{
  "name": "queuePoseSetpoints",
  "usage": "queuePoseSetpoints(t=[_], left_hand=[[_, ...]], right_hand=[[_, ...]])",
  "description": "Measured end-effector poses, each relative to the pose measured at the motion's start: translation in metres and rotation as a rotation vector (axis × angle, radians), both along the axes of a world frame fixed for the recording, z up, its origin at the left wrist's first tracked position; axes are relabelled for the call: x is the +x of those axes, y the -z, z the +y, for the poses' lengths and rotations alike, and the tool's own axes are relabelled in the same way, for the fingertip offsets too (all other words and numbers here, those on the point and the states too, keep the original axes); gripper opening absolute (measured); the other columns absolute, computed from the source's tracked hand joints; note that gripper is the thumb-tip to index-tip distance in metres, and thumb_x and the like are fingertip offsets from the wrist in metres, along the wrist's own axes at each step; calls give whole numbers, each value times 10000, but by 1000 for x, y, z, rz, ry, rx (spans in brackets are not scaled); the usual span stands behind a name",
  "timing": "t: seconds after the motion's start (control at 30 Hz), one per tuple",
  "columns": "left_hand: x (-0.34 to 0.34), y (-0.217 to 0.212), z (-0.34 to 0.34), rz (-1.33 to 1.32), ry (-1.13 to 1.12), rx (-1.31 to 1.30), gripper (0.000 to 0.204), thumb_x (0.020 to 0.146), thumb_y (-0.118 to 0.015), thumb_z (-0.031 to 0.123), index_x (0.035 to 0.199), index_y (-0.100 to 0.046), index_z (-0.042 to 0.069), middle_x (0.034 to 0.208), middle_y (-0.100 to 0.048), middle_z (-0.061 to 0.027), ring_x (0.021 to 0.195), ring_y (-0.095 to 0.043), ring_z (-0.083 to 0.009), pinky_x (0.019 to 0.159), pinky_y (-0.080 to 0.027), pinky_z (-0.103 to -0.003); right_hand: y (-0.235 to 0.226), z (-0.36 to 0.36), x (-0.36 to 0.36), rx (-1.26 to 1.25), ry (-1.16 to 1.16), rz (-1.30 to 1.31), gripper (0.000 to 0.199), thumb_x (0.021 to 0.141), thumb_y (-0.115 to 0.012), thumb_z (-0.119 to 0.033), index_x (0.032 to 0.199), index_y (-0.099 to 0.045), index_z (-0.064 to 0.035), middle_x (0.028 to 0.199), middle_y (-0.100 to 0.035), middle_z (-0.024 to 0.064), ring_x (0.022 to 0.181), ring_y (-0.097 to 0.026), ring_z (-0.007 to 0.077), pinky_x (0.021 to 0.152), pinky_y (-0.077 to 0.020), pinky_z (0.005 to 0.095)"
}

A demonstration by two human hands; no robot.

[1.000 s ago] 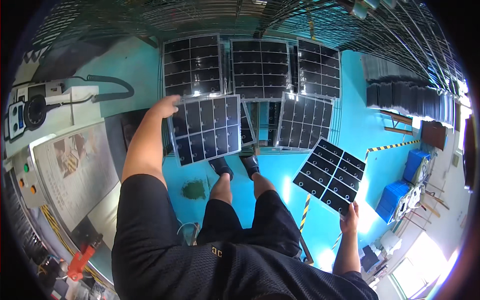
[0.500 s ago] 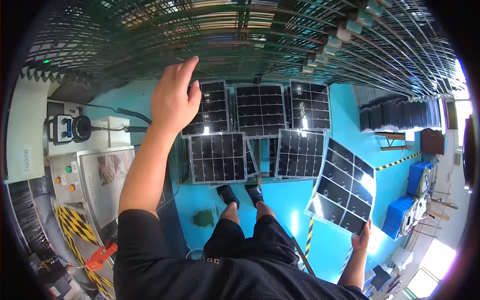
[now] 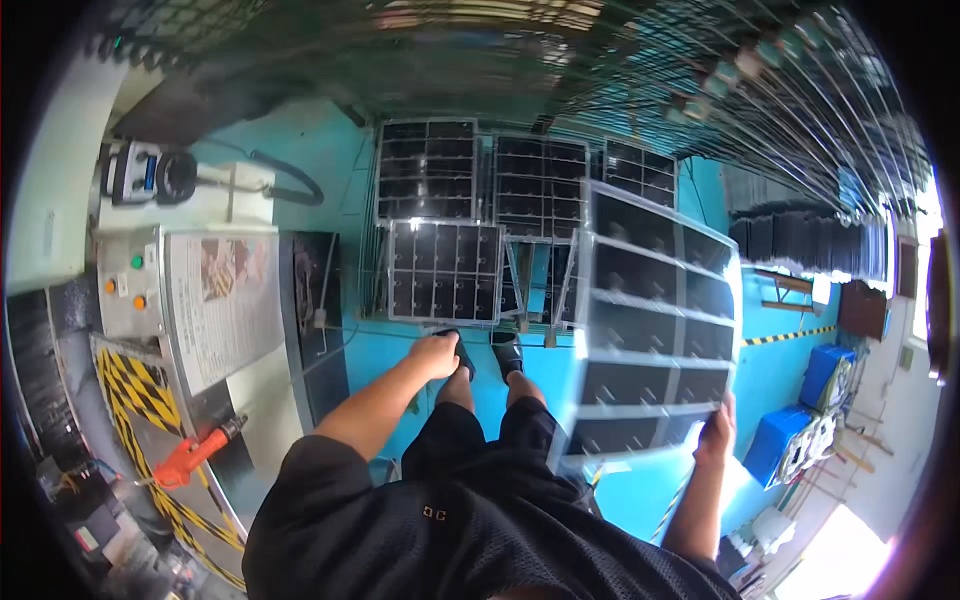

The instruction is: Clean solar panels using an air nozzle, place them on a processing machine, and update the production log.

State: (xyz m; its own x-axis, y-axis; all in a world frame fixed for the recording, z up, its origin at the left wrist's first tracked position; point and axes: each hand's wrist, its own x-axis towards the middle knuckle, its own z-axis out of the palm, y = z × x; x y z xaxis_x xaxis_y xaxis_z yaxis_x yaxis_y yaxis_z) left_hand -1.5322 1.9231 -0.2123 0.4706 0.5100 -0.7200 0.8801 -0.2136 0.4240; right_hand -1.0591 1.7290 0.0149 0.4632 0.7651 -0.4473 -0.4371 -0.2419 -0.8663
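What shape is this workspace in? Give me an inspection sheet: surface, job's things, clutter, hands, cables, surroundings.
Surface: wire shelf, bearing panels in two rows.
Job's things: dark gridded panels; the held panel, blurred, hides part of the shelf.
Clutter: orange tool on the left; its exact type is unclear.
Hands: right hand holds a panel by its near right corner; left hand is by the shelf's near edge, contact unclear.
Cables: thick dark cord beside the device.
Surroundings: blue floor, striped tape, blue crates on the right.
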Motion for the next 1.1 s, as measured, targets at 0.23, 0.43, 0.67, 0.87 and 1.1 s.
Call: queuePoseSetpoints(t=[0.23, 0.43, 0.67, 0.87, 1.1], left_hand=[[-47, 81, -61, 247, -231, -201, 868, 810, -627, 276, 1503, -149, 66, 1443, -377, -243, 1267, -469, -353, 1025, -414, -415], [-121, 11, -101, -150, -581, 107, 669, 847, -587, 257, 1440, -344, 64, 1431, -406, -224, 1286, -443, -368, 1063, -377, -416], [-217, -296, -130, 183, -1212, 1221, 227, 804, -674, 93, 964, -539, 7, 879, -541, -132, 858, -540, -281, 834, -444, -372], [-270, -322, -83, 311, -1204, 1075, 563, 748, -705, 501, 1099, -608, 72, 1021, -659, -169, 965, -611, -393, 812, -473, -477], [-202, -344, -106, -224, -1311, 1168, 260, 808, -567, 151, 1047, -626, 66, 1018, -646, -174, 916, -628, -348, 805, -491, -410]], right_hand=[[180, 243, -164, -36, -109, 356, 339, 951, -541, -117, 1285, -479, -106, 1080, -589, 78, 1001, -589, 217, 828, -498, 381], [282, 248, -246, -635, -1133, -584, 422, 909, -601, -346, 1265, -541, -126, 1006, -654, 131, 940, -648, 284, 793, -527, 407], [211, 65, -203, -528, -1462, -757, 548, 852, -605, -462, 1249, -572, -87, 1103, -659, 183, 1084, -603, 353, 936, -468, 426], [178, 96, -171, -351, -1651, -1001, 568, 881, -547, -514, 1235, -573, -71, 1126, -641, 196, 1073, -601, 367, 915, -475, 425], [19, 182, -263, 45, -1427, -325, 562, 956, -514, -460, 1372, -466, -85, 1249, -604, 132, 1174, -538, 214, 973, -413, 338]])
